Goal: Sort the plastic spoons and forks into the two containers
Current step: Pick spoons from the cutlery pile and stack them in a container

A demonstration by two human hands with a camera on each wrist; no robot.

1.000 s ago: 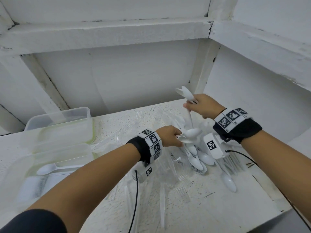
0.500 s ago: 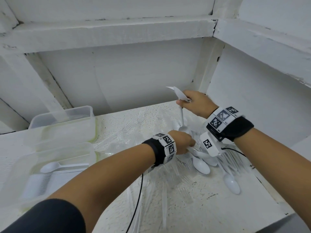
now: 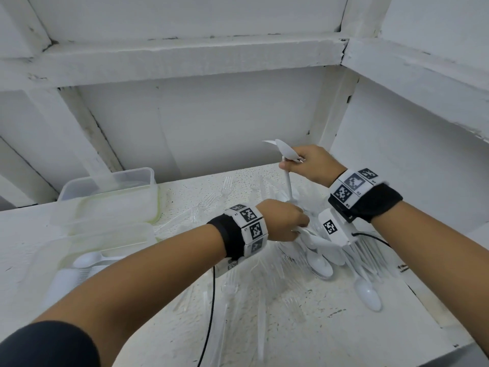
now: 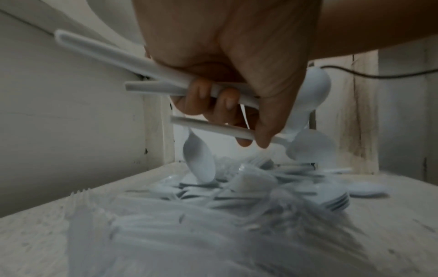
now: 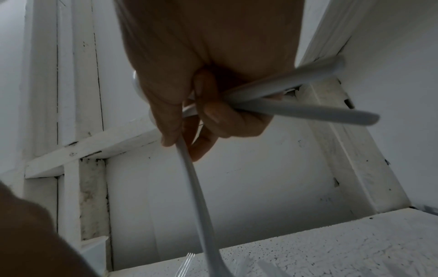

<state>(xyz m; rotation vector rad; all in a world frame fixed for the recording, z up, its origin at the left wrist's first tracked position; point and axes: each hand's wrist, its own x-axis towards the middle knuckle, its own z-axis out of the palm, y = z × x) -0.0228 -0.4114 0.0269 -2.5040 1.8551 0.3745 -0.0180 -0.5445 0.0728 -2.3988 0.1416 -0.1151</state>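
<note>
A heap of white plastic spoons (image 3: 321,263) and clear forks (image 3: 288,263) lies on the speckled shelf, right of centre. My left hand (image 3: 284,223) is low over the heap, its fingers (image 4: 208,97) curled round several white spoon handles (image 4: 106,54), with one more pinched at the fingertips. My right hand (image 3: 311,161) is raised behind it and grips a bundle of spoons (image 3: 285,151). One further spoon (image 5: 194,178) hangs from its thumb and finger, bowl down in the heap. Two clear containers stand at the left: the far one (image 3: 111,197), and the near one (image 3: 105,241) holding spoons.
The shelf sits in a white corner, with the back wall (image 3: 211,123) close behind the heap and a side wall (image 3: 410,154) to the right. Loose clear forks (image 3: 226,185) lie towards the back. A black cable (image 3: 209,321) hangs from my left wrist.
My left hand has sunk lower into the heap with its spoons. My right hand stays raised, still holding its bundle and the hanging spoon.
</note>
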